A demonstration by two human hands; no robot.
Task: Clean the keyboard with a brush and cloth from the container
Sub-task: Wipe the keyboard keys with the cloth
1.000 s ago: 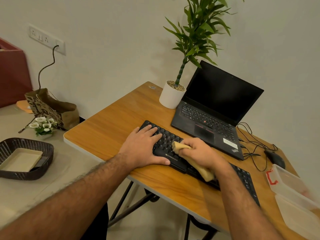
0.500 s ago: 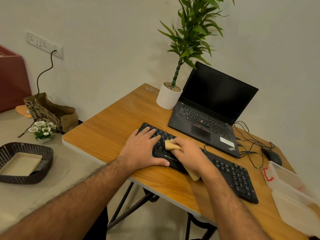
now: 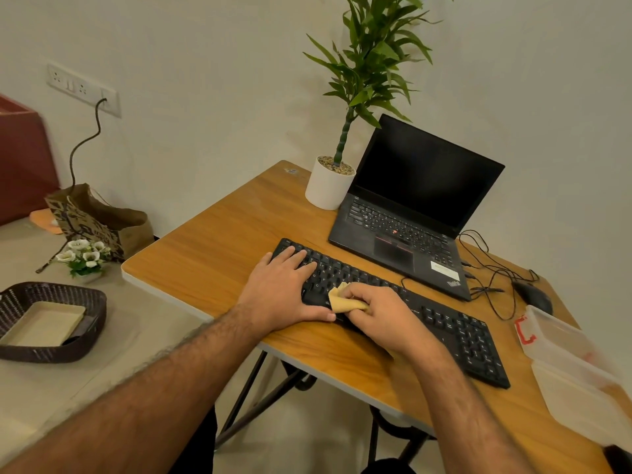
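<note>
The black keyboard [image 3: 393, 302] is lying along the front edge of the wooden table [image 3: 219, 248]. The left hand [image 3: 284, 289] is resting flat on the keyboard's left end, fingers straight and spread over the keys, thumb lying along the front rim. The right hand [image 3: 379, 313] is sitting just beside it, fingers curled around a small tan cloth [image 3: 343, 301] and pressing it on the keys. The cloth is poking out from under those fingers, toward the left hand. A clear plastic container [image 3: 574, 364] is sitting open at the table's right edge. An open black laptop [image 3: 410, 213] and a potted plant [image 3: 330, 186] are standing near the back edge.
</note>
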